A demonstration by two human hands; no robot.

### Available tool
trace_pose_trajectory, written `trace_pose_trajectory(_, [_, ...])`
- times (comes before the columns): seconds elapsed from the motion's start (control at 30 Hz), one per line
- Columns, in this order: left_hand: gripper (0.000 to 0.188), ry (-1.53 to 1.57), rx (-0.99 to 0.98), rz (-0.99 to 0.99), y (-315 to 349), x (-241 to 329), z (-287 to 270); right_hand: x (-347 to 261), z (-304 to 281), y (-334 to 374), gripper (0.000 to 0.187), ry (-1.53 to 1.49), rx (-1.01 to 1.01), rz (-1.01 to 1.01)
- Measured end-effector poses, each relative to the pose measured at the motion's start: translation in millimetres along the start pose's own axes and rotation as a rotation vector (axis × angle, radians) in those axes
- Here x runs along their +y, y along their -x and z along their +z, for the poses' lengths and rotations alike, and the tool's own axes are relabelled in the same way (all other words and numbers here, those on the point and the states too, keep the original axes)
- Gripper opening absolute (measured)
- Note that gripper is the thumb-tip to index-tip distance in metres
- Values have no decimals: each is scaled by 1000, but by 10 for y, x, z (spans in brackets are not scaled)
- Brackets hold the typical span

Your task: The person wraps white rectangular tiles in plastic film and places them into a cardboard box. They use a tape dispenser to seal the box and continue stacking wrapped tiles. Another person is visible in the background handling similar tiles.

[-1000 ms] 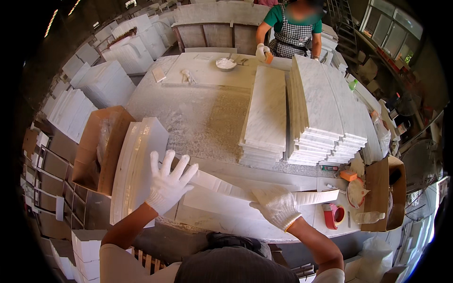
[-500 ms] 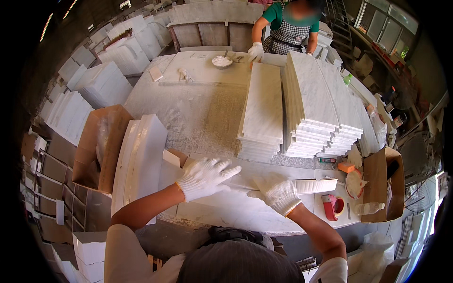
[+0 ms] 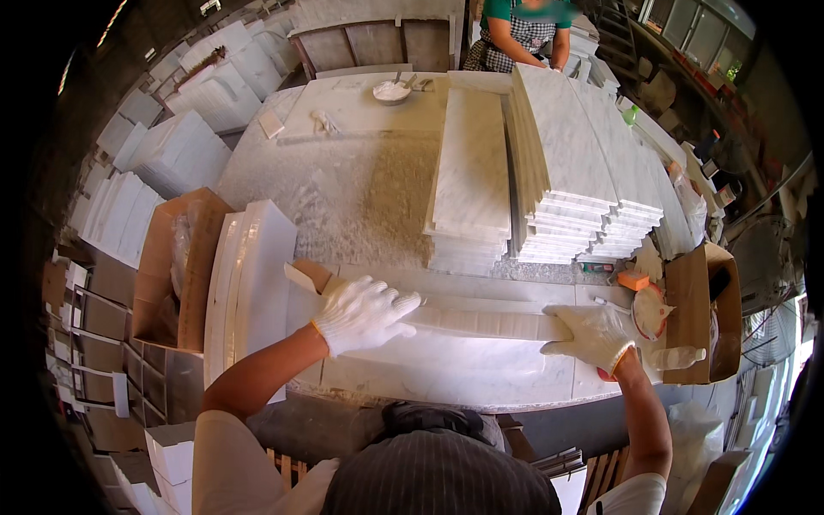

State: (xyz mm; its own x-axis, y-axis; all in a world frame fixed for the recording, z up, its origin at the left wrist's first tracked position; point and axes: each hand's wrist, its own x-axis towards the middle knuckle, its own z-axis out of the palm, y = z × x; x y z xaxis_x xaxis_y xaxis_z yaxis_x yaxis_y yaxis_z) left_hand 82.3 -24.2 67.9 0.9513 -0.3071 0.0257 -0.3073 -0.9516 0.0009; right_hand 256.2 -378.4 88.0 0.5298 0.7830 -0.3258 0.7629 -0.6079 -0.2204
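A long, narrow white cardboard carton (image 3: 481, 324) lies across the near side of the work table, its brown-lined flap (image 3: 313, 276) standing out at the left end. My left hand (image 3: 365, 316), in a white knit glove, rests on the left part of the carton with its fingers spread. My right hand (image 3: 592, 336), gloved alike, closes on the carton's right end, thumb below and fingers above. Part of a red tape dispenser (image 3: 606, 375) shows beneath my right hand.
Stacks of marble slabs (image 3: 566, 154) stand beyond my right hand. Cardboard boxes flank the table at left (image 3: 202, 283) and right (image 3: 689, 300). An orange block (image 3: 633, 281), a bowl (image 3: 650, 311) and a plastic bottle (image 3: 678, 357) lie at right. Another person (image 3: 524, 39) works at the far side.
My right hand has moved right to the carton's end, over the tape dispenser. The left hand stays near the left end. The other person's gloved hand has left the table's far edge.
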Motion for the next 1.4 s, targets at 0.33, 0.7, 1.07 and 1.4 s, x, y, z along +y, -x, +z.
trace_pose_trajectory(0.33, [57, 28, 370, 59, -180, -102, -86, 138, -153, -89, 67, -259, 78, -84])
trace_pose_trajectory(0.7, [47, 170, -145, -239, -544, -141, -387, 81, 79, -167, 26, 175, 824, -359])
trace_pose_trajectory(1.07, [23, -165, 586, 77, -271, 96, 300, -103, 635, -67, 38, 282, 947, -85])
trace_pose_trajectory(1.4, [39, -27, 438, -52, -200, 242, 151, -389, -166, -83, 33, -48, 472, -141])
